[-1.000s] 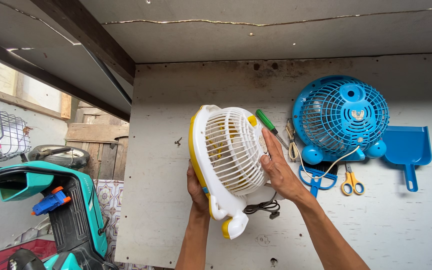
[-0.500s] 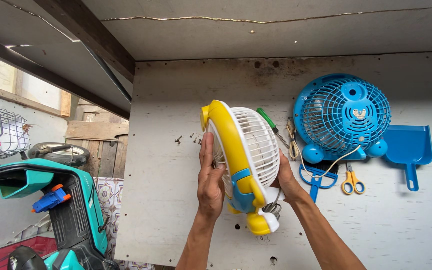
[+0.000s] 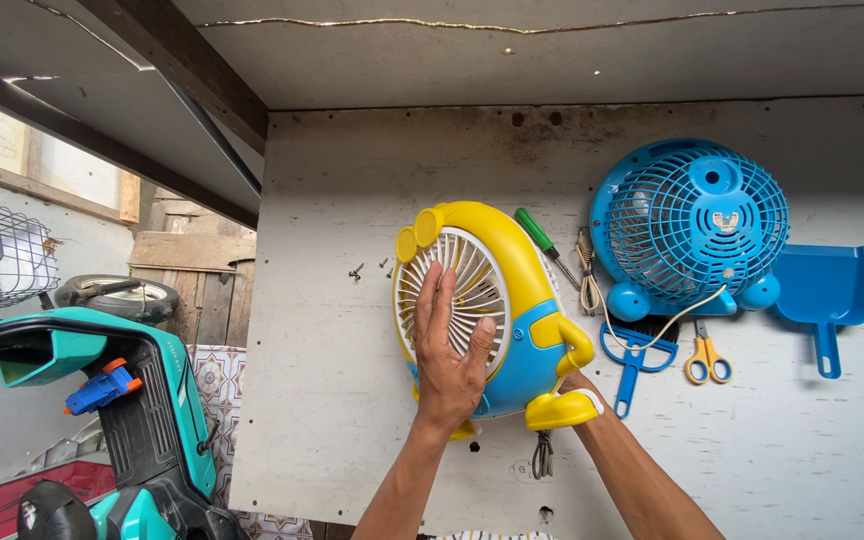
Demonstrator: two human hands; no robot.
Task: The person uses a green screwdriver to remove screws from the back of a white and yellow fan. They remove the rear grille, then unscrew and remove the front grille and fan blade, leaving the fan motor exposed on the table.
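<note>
My left hand [image 3: 449, 355] lies flat and open, fingers straight, palm pressed on the white grille of the yellow and blue fan [image 3: 492, 310], which I hold just above the white board [image 3: 332, 400]. My right hand [image 3: 577, 385] is mostly hidden behind the fan's base; I cannot tell its grip. Beyond lie a green screwdriver [image 3: 542, 243], a blue fan [image 3: 692, 225], scissors [image 3: 704, 355] and a blue dustpan [image 3: 824, 295].

held fan [image 3: 512, 310] left of second fan [image 3: 692, 225]; screwdriver [image 3: 542, 240] between.
</note>
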